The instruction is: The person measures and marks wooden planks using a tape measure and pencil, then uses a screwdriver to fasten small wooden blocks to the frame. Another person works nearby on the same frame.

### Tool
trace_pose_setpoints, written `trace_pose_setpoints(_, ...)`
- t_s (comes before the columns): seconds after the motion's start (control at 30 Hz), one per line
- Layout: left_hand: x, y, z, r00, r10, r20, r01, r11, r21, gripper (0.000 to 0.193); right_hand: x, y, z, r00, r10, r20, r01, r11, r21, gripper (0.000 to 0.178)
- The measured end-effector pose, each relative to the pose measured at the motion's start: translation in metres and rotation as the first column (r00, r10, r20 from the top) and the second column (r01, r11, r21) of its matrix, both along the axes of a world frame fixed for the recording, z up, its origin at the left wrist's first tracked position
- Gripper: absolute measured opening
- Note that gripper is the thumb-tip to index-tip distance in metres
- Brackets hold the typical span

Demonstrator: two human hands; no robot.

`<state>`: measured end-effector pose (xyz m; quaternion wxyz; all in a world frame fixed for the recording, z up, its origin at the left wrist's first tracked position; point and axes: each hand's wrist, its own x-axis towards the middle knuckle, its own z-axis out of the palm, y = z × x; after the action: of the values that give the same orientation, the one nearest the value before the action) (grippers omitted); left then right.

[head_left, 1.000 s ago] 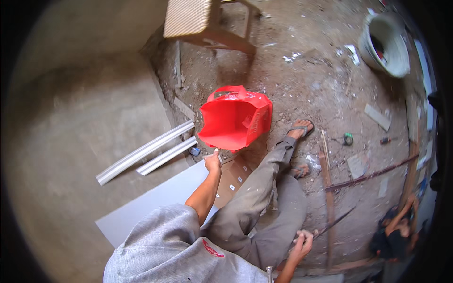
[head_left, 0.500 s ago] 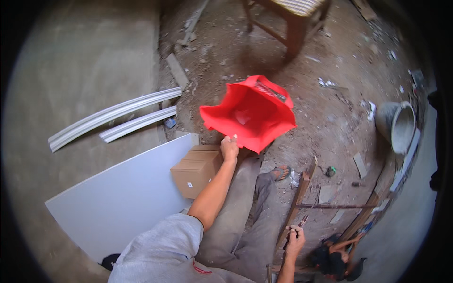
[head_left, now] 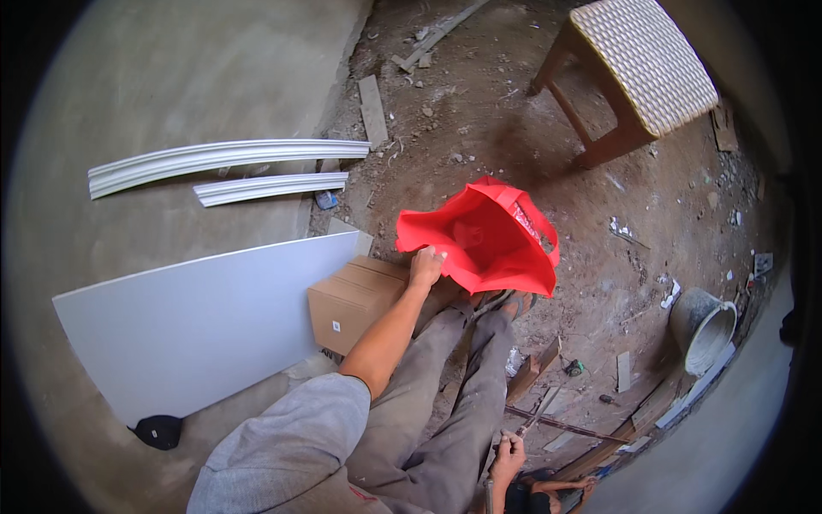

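Note:
My left hand (head_left: 425, 267) is closed on the near rim of a red cloth bag (head_left: 514, 270). The bag hangs with its mouth open toward me, a strap handle at its far right side and something pale inside. It covers part of my feet. Lower right, my right hand (head_left: 507, 456) is closed around a slim, long tool (head_left: 539, 409) whose tip points up and away; its exact kind is not clear. Beside my left forearm stands a closed cardboard box (head_left: 351, 307).
A white panel (head_left: 197, 317) lies left of the box, a black cap (head_left: 160, 432) at its corner. White mouldings (head_left: 223, 161) lie beyond. A stool (head_left: 646, 64) stands far right, a bucket (head_left: 709, 330) at right. Another person's arm (head_left: 561, 486) shows at the bottom, near wooden boards (head_left: 533, 370).
The view has shifted, bringing more of the stool into the picture. The red bag is now nearer my feet, still in my left hand. My right hand keeps its slim tool.

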<state>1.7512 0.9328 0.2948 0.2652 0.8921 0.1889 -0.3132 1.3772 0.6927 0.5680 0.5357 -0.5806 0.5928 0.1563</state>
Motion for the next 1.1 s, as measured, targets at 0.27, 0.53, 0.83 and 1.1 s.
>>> trace_pose_setpoints(0.27, 0.087, 0.014, 0.068, 0.967, 0.146, 0.208, -0.081, 0.952, -0.295, 0.029, 0.007, -0.039, -0.013, 0.996, -0.064, -0.061, 0.070, 0.992, 0.107, 0.013)
trace_pose_setpoints(0.53, 0.287, 0.066, 0.146, 0.935, 0.336, 0.117, -0.239, 0.836, -0.494, 0.022, 0.026, -0.058, 0.001, 0.965, -0.207, -0.160, 0.220, 0.973, 0.068, 0.012)
trace_pose_setpoints(0.83, 0.394, 0.165, 0.124, 0.773, 0.626, 0.101, -0.514, 0.712, -0.478, 0.037, 0.032, 0.035, 0.018, 0.937, 0.131, -0.325, -0.205, 0.957, -0.206, 0.017)
trace_pose_setpoints(1.1, 0.348, 0.252, 0.030, 0.694, 0.720, -0.002, -0.682, 0.656, -0.322, 0.052, 0.060, 0.126, 0.034, 0.904, 0.084, -0.419, -0.178, 0.965, -0.190, 0.019)
